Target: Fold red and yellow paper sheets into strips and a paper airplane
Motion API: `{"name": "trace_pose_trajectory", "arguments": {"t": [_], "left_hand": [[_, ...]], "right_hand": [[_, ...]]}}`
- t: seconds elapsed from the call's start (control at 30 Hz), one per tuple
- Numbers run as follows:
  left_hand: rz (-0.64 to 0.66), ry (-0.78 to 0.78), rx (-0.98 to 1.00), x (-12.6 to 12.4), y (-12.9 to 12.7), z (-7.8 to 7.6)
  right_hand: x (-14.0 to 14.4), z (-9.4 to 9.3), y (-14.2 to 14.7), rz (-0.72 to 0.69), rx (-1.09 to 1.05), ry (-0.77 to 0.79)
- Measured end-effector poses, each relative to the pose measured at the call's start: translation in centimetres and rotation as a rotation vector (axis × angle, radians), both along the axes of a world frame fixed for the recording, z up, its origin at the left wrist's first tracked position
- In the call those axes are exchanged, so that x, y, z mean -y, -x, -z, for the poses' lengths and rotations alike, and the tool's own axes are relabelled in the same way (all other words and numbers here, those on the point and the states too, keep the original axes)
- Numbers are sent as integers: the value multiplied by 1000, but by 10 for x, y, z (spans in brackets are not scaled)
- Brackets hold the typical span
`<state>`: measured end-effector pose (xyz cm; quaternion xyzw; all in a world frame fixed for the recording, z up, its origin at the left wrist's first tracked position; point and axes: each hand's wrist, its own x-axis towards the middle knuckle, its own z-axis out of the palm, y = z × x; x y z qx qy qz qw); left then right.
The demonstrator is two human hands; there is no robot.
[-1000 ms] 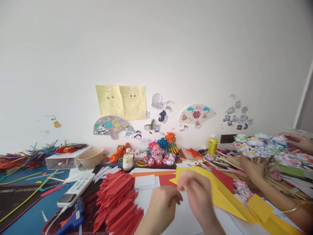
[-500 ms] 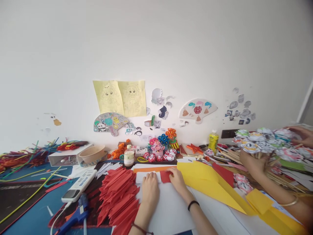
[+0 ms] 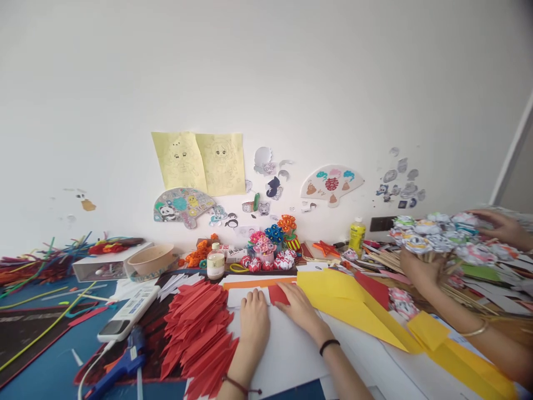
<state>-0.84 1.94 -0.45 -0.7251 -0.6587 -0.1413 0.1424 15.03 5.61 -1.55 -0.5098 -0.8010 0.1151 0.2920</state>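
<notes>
Grip, head view: both hands lie flat and spread, clamped on nothing. The left hand [image 3: 254, 318] presses on the white paper [image 3: 287, 355]; the right hand [image 3: 300, 310] rests its fingertips on the small red paper piece [image 3: 278, 294].
Red piece: flat on the desk [image 3: 45, 361], just in front of the orange strip [image 3: 260, 283], between the two hands and the yellow sheet [image 3: 350, 303].
Neighbours: the stack of folded red papers [image 3: 200, 328] sits just left of the left hand; a glue gun [image 3: 120, 364] and a white remote-like device [image 3: 127, 319] lie further left.
Co-worker: another person's hand [image 3: 420, 269] grips a bunch of paper flowers on sticks [image 3: 449, 239] at the right.
Risk: with only fingertips on it, the red piece could slide or crease askew; the left wrist could nudge the red stack and topple it.
Change since half a second ago: both hands stay in nearly the same place on the paper, and the camera has shifted slightly. A second ago the hands were raised and blurred over the yellow sheet.
</notes>
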Motion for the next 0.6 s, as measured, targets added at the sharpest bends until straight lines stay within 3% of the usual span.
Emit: {"name": "trace_pose_trajectory", "arguments": {"t": [0.3,0.6], "left_hand": [[-1,-7,-25,-1,-1,1],[1,-15,-38,0,-1,2]], "right_hand": [[-12,9,7,46,41,-109],[-7,4,13,46,75,-194]]}}
